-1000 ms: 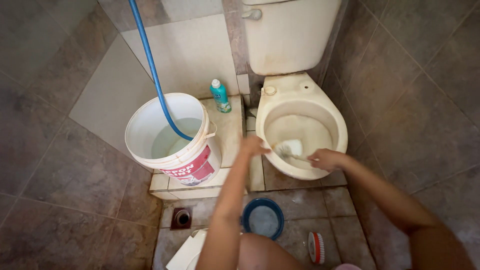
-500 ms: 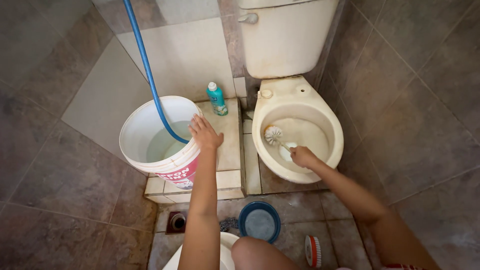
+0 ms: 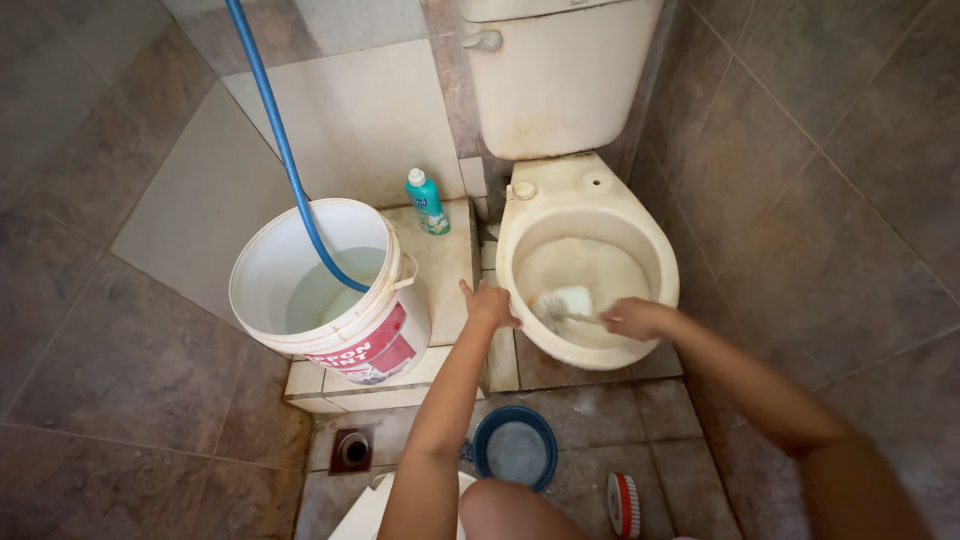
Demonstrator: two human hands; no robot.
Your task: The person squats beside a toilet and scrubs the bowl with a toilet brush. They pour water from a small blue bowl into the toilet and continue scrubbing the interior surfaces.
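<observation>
My right hand (image 3: 634,318) grips the handle of a white toilet brush (image 3: 553,308) whose head is down inside the stained, seatless toilet bowl (image 3: 590,200), near its front left wall. My left hand (image 3: 488,303) rests with fingers spread on the raised tiled step (image 3: 445,262), between the toilet and a white bucket (image 3: 300,240). The bucket holds water, and a blue hose (image 3: 275,140) runs down into it from above.
A teal bottle with a white cap (image 3: 426,201) stands on the step by the wall. The cistern (image 3: 555,75) is behind the bowl. On the floor lie a blue-rimmed round dish (image 3: 516,447), a red and white scrub brush (image 3: 624,503) and a floor drain (image 3: 351,451).
My left hand left the bucket rim and came down onto the step beside the toilet. The brush head moved from the bowl's left wall to its lower front.
</observation>
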